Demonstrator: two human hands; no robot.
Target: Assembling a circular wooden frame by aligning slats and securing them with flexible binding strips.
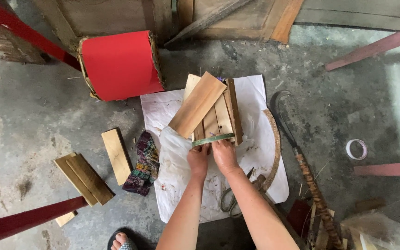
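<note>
Wooden slats joined into a small panel (218,118) are lying on a white sheet (255,153) spread over the concrete floor, seen from the head camera. The left hand (198,159) and right hand (224,155) are both closing their fingers on a thin green strip (212,139), pressing it across the panel's near edge. I judge the step in hand to be fixing this strip along that edge; the next move calls for keeping it level while it is being secured. Each grip is nearly closed, pinching the strip (thumbs hidden beneath). A loose board (197,104) is resting on the panel beyond the hands. Scissors (231,199) are lying just behind the right wrist, and a sickle (297,153) farther right.
</note>
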